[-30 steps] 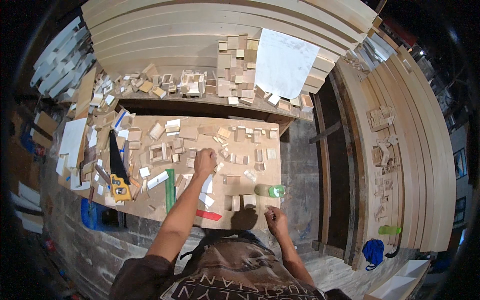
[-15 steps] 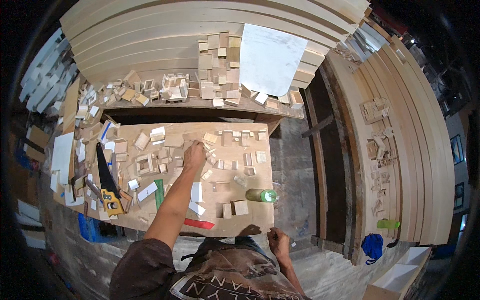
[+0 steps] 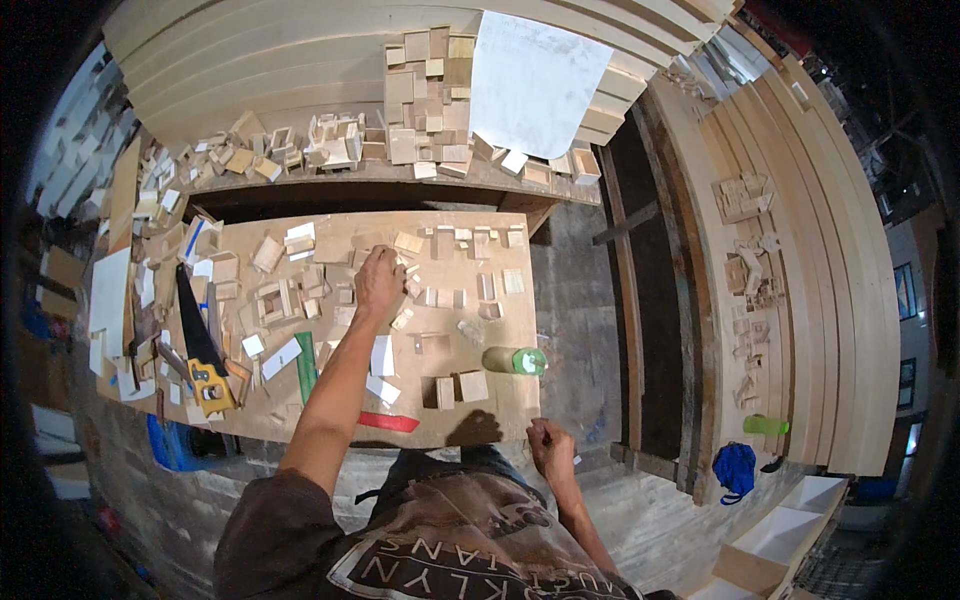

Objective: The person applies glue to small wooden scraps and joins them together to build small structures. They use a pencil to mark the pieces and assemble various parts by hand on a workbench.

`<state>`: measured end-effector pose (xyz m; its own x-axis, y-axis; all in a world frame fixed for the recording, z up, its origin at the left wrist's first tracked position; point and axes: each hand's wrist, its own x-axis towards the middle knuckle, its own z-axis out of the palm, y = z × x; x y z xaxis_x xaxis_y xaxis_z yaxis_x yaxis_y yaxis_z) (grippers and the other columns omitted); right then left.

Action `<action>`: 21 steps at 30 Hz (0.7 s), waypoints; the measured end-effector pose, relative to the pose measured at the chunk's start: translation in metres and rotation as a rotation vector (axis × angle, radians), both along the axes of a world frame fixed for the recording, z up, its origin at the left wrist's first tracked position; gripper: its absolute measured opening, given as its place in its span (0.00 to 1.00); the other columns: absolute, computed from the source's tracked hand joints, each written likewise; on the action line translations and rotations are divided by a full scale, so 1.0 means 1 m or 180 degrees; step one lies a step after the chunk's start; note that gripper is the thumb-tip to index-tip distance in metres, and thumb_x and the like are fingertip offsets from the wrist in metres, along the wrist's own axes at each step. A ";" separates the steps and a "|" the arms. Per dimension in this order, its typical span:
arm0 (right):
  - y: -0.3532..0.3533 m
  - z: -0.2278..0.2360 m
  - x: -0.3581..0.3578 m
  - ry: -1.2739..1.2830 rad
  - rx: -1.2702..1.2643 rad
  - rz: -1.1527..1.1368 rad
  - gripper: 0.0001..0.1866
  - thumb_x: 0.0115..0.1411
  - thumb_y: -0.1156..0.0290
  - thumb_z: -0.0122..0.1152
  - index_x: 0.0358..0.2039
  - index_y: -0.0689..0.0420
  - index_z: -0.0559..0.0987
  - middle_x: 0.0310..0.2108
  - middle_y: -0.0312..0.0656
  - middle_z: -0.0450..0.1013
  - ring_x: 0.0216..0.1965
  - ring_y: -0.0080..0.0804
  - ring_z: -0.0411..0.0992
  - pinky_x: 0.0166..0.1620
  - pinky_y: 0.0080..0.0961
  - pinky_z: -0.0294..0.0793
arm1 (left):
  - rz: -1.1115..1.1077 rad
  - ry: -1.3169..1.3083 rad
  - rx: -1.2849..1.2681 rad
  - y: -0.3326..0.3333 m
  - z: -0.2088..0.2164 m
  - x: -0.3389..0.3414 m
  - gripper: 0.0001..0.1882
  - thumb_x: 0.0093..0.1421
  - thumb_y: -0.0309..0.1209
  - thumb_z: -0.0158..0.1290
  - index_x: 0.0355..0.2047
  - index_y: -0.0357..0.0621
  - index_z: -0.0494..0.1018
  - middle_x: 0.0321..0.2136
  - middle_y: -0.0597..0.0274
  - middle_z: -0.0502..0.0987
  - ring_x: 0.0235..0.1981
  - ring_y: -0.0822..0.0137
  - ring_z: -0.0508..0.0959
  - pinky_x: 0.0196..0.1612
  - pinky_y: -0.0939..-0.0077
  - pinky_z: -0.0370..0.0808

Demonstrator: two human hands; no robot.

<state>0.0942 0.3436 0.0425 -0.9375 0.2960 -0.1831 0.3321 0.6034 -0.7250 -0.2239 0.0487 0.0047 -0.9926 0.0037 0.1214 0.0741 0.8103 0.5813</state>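
Note:
My left hand [image 3: 378, 283] reaches across the wooden worktable [image 3: 510, 345]. Its fingers are curled down among small wooden blocks [image 3: 411, 285] near the far middle; what lies under the fingertips is hidden. A larger light block [image 3: 408, 242] lies just beyond them. At the table's near right corner, my right hand [image 3: 553, 450] is closed, thumb and fingers together; anything inside it is too small to see. Small wooden box-like pieces [image 3: 487, 287] stand in loose rows to the right of my left hand. Two wooden blocks [image 3: 472, 385] sit nearer to me.
A yellow-handled handsaw [image 3: 210, 388] lies at the left among wood scraps. Green [image 3: 305, 365] and red strips [image 3: 388, 422] flank my left forearm. A green bottle [image 3: 515, 361] lies by the right edge. Stacked boards and a white panel [image 3: 540, 85] stand behind.
The whole scene sits higher and slightly further left in view. My left hand stays among the same small blocks, its fingers slightly shifted. My right hand remains by the table corner.

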 end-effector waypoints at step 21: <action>-0.114 -0.055 -0.119 -0.0649 -0.3354 -0.0387 0.05 0.62 0.68 0.63 0.35 0.55 0.80 0.27 0.32 0.74 0.25 0.19 0.71 0.27 0.20 0.68 | -0.0780 -0.0299 0.1513 0.017 -0.004 0.179 0.24 0.53 0.23 0.61 0.52 0.43 0.74 0.48 0.54 0.76 0.44 0.56 0.77 0.46 0.67 0.76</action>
